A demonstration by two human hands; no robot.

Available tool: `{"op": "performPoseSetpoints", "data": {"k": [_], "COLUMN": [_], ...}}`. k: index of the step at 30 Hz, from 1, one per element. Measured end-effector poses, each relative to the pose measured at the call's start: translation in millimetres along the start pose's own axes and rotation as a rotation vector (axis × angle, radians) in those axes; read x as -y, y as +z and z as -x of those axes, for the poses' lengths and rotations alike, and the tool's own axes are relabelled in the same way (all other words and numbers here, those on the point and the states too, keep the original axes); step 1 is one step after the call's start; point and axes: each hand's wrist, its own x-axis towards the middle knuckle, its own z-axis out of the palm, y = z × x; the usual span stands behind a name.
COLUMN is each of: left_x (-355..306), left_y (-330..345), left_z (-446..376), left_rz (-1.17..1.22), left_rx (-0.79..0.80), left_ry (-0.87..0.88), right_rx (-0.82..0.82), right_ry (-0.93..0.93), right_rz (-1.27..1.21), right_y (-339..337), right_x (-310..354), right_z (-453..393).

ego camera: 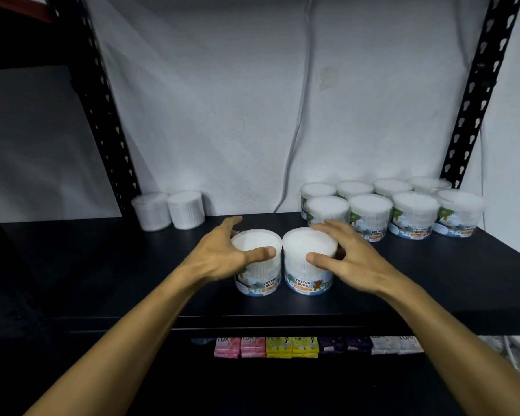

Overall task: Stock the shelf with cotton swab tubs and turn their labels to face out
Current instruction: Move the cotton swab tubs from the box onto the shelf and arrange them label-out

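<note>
Two cotton swab tubs stand side by side at the middle of the black shelf (117, 265), both with "Cotton Buds" labels facing me. My left hand (222, 253) grips the left tub (258, 277) from above, thumb on the front of its lid and fingers reaching behind it. In the same way my right hand (348, 259) grips the right tub (308, 274). The two tubs touch or nearly touch.
Several labelled tubs (415, 217) stand in two rows at the back right. At the back left, two tubs (168, 210) show no label. Black slotted uprights (102, 115) frame the shelf, with a white wall behind. Soap packs (282, 346) line the shelf below.
</note>
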Motion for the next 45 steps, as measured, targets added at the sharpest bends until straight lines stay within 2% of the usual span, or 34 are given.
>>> {"op": "performPoseSetpoints", "data": {"k": [4,9,15,27,45], "left_x": [-3,-6,2,11,18], "left_y": [13,23,16,5,6], "left_z": [10,10,5,-5,-11], "left_rz": [-0.053,-0.023,0.094,0.037,0.071], "left_rx": [-0.155,-0.247,-0.161,-0.032,-0.008], "left_ry": [-0.073,-0.073,-0.023,0.059,0.079], "right_rx": [-0.216,-0.275,-0.213,-0.046,-0.068], "right_ry": [0.073,0.094,0.042,-0.038,-0.089], "right_rz": [-0.004,-0.004,-0.076,-0.212,-0.293], "right_y": [17,28,20,10,15], "right_x": [6,8,-5,-30,-33], "right_z": [7,8,3,-8,-11]}}
